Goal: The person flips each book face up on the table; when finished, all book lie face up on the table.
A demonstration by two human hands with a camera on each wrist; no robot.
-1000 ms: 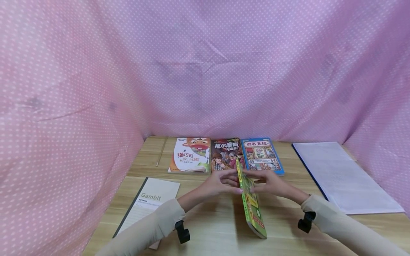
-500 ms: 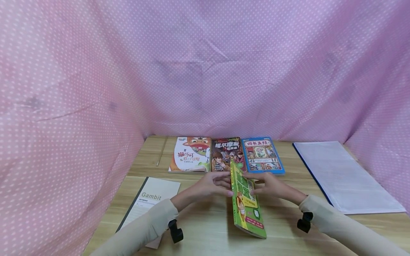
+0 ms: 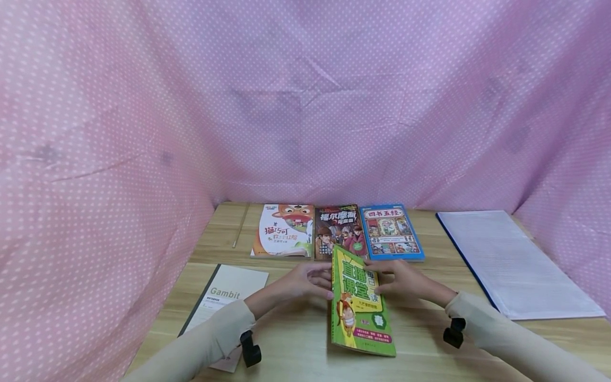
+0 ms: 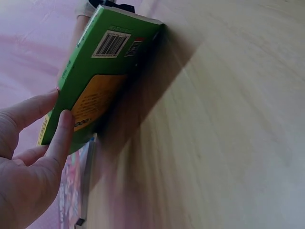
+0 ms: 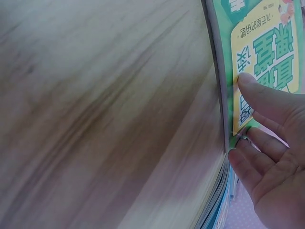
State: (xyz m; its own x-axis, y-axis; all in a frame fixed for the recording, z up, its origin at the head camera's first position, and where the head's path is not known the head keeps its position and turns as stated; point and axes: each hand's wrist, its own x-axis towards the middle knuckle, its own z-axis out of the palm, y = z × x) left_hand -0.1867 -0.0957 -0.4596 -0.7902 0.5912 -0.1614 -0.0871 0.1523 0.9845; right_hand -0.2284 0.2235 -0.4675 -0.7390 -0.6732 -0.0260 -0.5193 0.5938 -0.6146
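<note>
A green book (image 3: 355, 323) with a yellow panel stands tilted above the table, its front cover turned up and its spine side raised on the left. My left hand (image 3: 305, 284) pinches the spine edge; in the left wrist view its thumb lies near the spine and a finger touches the green back cover (image 4: 107, 67) with the barcode. On the other side my right hand (image 3: 401, 278) holds the free edge, thumb on the front cover and the other fingers around the upper corner, as the right wrist view shows.
Behind the hands lie three books in a row: a white one (image 3: 279, 239), a dark one (image 3: 334, 231) and a blue-edged one (image 3: 393, 246). A Gambit notebook (image 3: 241, 276) lies left, a thin stick (image 3: 240, 228) behind it. A white folder (image 3: 511, 265) lies right on the wooden table (image 3: 296, 339).
The green book has turned from nearly edge-on to showing its front cover, its spine tipping left. My left hand has moved left with it; the right hand has stayed almost in place.
</note>
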